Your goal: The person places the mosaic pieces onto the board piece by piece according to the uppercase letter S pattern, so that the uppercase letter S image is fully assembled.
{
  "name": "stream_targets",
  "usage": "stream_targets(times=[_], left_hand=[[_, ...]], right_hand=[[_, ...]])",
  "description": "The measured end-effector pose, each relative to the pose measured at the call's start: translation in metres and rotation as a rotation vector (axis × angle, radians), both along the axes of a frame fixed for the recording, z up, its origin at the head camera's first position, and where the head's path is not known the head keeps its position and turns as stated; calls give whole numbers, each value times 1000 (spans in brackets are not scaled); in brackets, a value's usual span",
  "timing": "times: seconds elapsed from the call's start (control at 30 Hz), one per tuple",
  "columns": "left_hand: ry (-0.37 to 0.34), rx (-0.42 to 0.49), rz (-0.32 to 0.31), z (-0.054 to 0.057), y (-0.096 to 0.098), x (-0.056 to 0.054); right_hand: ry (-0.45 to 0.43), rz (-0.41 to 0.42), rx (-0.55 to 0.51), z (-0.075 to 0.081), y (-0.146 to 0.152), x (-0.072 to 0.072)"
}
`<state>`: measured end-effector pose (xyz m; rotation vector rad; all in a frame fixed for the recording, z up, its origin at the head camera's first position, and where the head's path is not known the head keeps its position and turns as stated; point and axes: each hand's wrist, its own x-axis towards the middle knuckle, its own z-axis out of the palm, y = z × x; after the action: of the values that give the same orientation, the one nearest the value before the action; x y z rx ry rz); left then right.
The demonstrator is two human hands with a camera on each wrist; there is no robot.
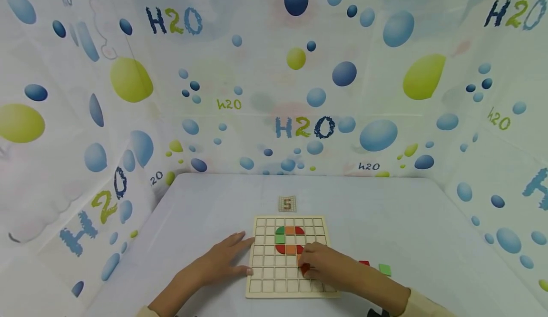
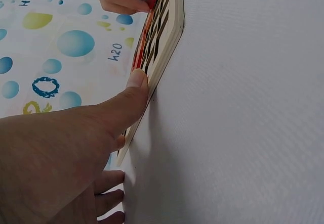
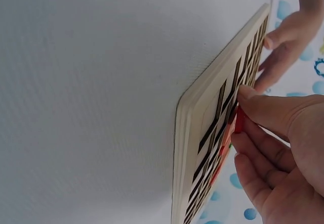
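A square wooden grid board point(image 1: 267, 286) lies on the table with coloured tiles set in some of its cells. Green, orange and red tiles, some with a rounded corner, form a curve in its upper middle. My right hand point(image 1: 325, 265) is over the right part of the board and pinches a red tile point(image 3: 239, 120) between thumb and fingers, close over the cells. My left hand point(image 1: 222, 262) lies at the board's left edge, fingers spread, with the thumb point(image 2: 135, 80) touching the rim.
Beyond the board lies a small pattern card point(image 1: 287, 204) showing an S-like shape on a grid. To the right, a green tile point(image 1: 385, 270) and a red tile point(image 1: 364, 263) lie on the white table point(image 1: 205, 193), near my right forearm. A printed curtain point(image 1: 257, 70) surrounds the table.
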<state>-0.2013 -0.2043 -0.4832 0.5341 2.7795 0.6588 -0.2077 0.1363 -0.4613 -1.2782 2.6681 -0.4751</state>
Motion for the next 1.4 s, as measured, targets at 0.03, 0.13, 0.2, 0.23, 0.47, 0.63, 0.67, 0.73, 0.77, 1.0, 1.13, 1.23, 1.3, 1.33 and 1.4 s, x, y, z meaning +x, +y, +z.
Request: stream_targets(times=[0.03, 0.13, 0.2, 0.23, 0.47, 0.63, 0.67, 0.73, 0.77, 1.0, 1.13, 1.23, 1.3, 1.33, 1.4], left_hand=[[-1, -1, 1, 0, 0, 0], [2, -1, 0, -1, 0, -1], [6, -1, -4, -1, 0, -2], [10, 2, -5, -1, -1, -2], [11, -8, 0, -2, 0, -1], [6, -8, 0, -1, 0, 0], [5, -8, 0, 0, 0, 0], [3, -9, -3, 0, 0, 0], [1, -10, -2, 0, 0, -1], [-5, -12, 2, 1, 1, -1], [-2, -2, -5, 1, 0, 0], [-2, -1, -6, 2, 0, 0], [-3, -2, -7, 2, 0, 0], [-5, 0, -6, 2, 0, 1], [-9, -1, -4, 2, 0, 1]], right_hand=[[10, 7, -3, 0, -1, 0], [47, 25, -7, -2, -1, 1], [62, 29, -3, -3, -2, 1], [64, 28, -2, -4, -2, 1], [30, 27, -29, -4, -3, 1], [65, 38, -34, -4, -3, 2], [71, 39, -32, -4, -3, 2], [82, 40, -27, -4, -2, 2], [87, 42, -27, -4, -2, 2], [123, 58, -29, -5, 0, 1], [133, 49, -26, -6, 0, 2], [126, 41, -27, -7, -1, 3], [123, 38, -29, -8, -1, 3], [122, 37, -30, -8, -1, 3], [127, 42, -44, -9, 0, 3]])
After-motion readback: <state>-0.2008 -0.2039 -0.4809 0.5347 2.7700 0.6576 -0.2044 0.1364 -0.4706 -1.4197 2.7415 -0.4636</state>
